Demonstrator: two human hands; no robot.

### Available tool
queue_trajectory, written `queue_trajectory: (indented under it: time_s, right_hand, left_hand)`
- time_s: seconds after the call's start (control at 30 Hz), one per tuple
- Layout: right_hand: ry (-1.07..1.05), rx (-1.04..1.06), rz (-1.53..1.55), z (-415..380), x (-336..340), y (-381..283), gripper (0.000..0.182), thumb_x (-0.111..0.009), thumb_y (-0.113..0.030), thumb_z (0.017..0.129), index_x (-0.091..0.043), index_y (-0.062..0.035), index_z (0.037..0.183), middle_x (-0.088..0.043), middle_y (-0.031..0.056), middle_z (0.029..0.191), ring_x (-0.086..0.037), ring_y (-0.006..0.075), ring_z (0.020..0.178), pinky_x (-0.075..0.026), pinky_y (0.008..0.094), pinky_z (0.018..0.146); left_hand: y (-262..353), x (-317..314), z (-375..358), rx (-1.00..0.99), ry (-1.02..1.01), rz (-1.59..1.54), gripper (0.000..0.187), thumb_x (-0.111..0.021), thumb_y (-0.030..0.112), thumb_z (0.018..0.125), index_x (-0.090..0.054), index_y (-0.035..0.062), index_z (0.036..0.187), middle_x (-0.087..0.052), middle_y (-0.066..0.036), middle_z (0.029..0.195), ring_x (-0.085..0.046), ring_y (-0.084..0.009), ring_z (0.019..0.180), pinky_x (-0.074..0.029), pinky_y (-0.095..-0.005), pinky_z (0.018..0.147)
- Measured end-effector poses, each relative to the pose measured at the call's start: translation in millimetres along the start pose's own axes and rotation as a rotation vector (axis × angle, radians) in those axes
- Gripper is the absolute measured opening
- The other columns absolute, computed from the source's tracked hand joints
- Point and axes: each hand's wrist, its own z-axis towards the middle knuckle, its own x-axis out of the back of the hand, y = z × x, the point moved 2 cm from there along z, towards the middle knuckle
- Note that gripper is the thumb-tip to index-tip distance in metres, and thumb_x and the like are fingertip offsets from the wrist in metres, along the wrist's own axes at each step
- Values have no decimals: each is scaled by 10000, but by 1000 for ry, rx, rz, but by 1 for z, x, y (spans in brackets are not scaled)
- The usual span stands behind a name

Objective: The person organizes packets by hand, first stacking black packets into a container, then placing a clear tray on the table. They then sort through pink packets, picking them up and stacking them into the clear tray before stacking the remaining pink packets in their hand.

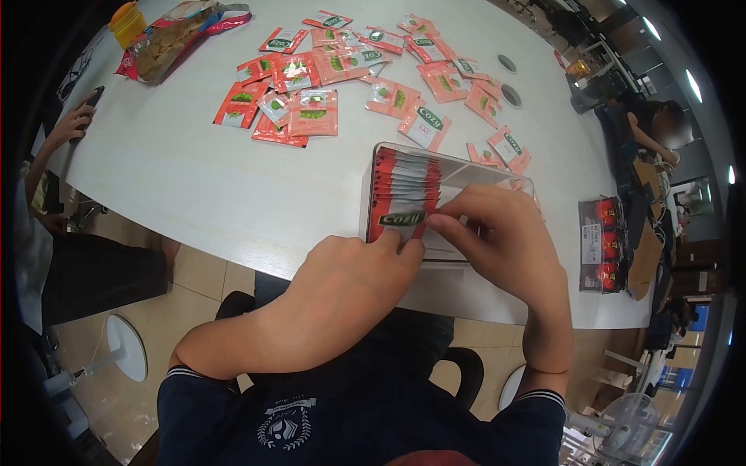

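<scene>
An open rectangular box [367,203] stands on the table in front of me. A row of upright red and silver sachets [406,175] fills its left compartment. At the near end of that row is a red sachet [400,220] with a dark green Cozy label. My right hand [505,241] pinches this sachet's right edge between thumb and forefinger. From the near side, the curled fingers of my left hand [361,268] press on its lower part; some fingertips are hidden. Part of the box's right side lies behind my right hand.
Many loose pink and red sachets [313,115] lie scattered beyond the box. A snack bag [167,46] and a yellow-lidded jar [127,25] stand far left. A clear pack with red items [601,245] sits right. Another person's hand [71,123] holds a phone at left.
</scene>
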Motion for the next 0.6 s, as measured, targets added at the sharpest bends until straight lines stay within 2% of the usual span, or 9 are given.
queue_trajectory:
  time_s: [0.13,0.23,0.33,0.43,0.53,0.6]
  right_hand:
    - [-62,-29,-37,-1,3,9,114,-786,-193,935,-797,-79,939,-707,109,787,-684,318,693,-507,424,629]
    - [-81,35,-85,-1,-6,15,117,-779,-204,932,-796,-88,932,-718,112,806,-699,317,739,-512,437,654]
    - [-78,59,-113,1,-11,11,122,-767,-209,937,-791,-91,919,-726,115,813,-707,321,771,-514,443,675]
    - [-93,67,-107,1,-4,10,135,-789,-215,924,-782,-81,906,-721,105,790,-702,302,721,-517,426,651]
    - [-69,-38,-86,2,24,10,147,-813,-218,911,-794,-73,925,-715,95,763,-685,259,652,-517,392,626]
    - [5,-34,16,21,42,4,161,-834,-205,896,-805,-56,952,-717,93,762,-663,215,611,-518,355,615]
  left_hand:
    - [0,0,1,-3,-9,0,225,-711,6,800,-625,-12,1007,-680,-146,869,-737,-311,692,-569,-389,551]
    - [0,0,0,50,-111,-17,356,-652,4,852,-615,8,1207,-649,-120,1000,-714,-333,731,-548,-435,590]
    - [-1,-3,0,45,-90,-14,317,-645,8,858,-618,11,1174,-647,-124,1002,-712,-333,731,-551,-440,594]
    - [-3,-2,-1,33,-94,-36,298,-643,9,856,-614,8,1152,-646,-131,999,-711,-337,734,-556,-435,597]
    - [-4,-2,0,22,-60,-34,289,-646,8,850,-612,1,1137,-645,-135,990,-709,-342,721,-561,-437,597]
    - [-5,-4,-1,28,-36,-48,303,-654,10,842,-615,-8,1142,-649,-139,990,-710,-349,716,-566,-445,597]
